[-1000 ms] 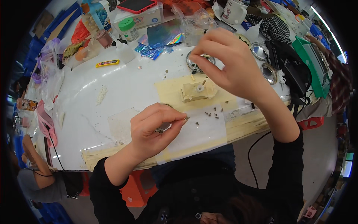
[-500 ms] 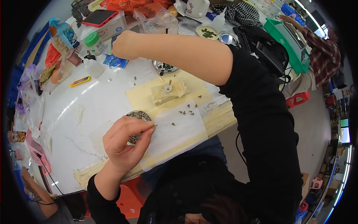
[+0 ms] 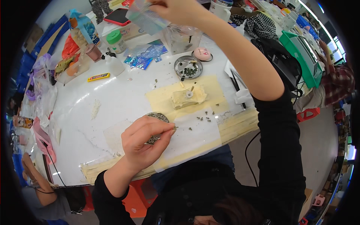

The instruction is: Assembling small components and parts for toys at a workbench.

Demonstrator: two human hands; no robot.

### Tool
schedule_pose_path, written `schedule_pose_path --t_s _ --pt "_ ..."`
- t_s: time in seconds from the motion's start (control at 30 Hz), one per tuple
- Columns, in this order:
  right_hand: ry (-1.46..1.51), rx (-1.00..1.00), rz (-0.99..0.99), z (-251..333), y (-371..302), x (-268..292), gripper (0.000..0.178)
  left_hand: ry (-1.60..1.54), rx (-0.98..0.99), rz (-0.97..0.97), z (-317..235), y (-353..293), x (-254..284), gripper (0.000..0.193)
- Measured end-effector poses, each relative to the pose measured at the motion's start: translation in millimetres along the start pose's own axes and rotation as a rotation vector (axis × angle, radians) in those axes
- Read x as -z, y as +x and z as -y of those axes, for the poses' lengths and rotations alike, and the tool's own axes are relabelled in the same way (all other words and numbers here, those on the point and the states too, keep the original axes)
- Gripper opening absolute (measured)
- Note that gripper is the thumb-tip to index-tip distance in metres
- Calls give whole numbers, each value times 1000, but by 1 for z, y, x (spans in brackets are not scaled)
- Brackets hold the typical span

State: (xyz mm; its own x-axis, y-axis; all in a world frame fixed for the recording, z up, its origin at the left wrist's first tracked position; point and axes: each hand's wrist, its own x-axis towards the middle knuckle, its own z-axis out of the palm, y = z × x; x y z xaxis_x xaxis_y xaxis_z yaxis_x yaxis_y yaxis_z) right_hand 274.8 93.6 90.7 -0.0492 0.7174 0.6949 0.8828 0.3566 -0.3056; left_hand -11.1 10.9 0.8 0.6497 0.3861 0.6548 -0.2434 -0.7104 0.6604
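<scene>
My left hand (image 3: 146, 140) is closed in a pinch over a round dish (image 3: 159, 115) full of small grey pieces. A tiny metallic piece (image 3: 175, 128) sticks out between its thumb and forefinger. Stretched across to the far side of the table, my right hand (image 3: 180, 12) grips a translucent bluish plastic bag (image 3: 148, 18), which hangs blurred from the fingers. Beneath that bag, shiny blue holographic sheets (image 3: 138, 62) lie on the table. Several small dark pieces (image 3: 208, 118) are scattered on the white paper (image 3: 195, 137) right of my left hand.
A yellowish block with a small peg (image 3: 189, 99) stands mid-table. Behind it sits a round metal tin (image 3: 188, 67) with dark green bits beside a pink round case (image 3: 202, 53). A green-lidded jar (image 3: 116, 42), yellow box (image 3: 98, 77) and black tweezers (image 3: 238, 88) lie around.
My right hand has moved farther away and now holds up the translucent bag. My left hand keeps its pinch. The whole view has shifted, uncovering the metal tin and pink case.
</scene>
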Motion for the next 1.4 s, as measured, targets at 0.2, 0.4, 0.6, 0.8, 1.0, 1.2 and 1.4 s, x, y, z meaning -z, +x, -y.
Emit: schedule_pose_path --t_s 0.2,0.4,0.6,0.8,1.0,1.2,1.4 --pt "456 -476 61 12 -83 66 22 -4 0 21 0 -3 0 18" --pt "804 -671 -70 35 -149 102 23 -3 39 33 1 -4 -4 18" --pt "1019 -716 -159 47 -191 110 23 -203 152 77 6 -7 -2 17" --pt "1211 -715 -163 81 -205 90 24 -1019 473 61 15 -1 5 15" --pt "1042 -801 -132 100 -205 70 16 -1098 515 104 13 -4 9 11" --pt "1018 -827 -110 103 -210 67 18 -970 575 66 11 -5 12 14" --pt "1011 -814 -86 111 -208 60 19 -791 532 43 6 -6 8 15"
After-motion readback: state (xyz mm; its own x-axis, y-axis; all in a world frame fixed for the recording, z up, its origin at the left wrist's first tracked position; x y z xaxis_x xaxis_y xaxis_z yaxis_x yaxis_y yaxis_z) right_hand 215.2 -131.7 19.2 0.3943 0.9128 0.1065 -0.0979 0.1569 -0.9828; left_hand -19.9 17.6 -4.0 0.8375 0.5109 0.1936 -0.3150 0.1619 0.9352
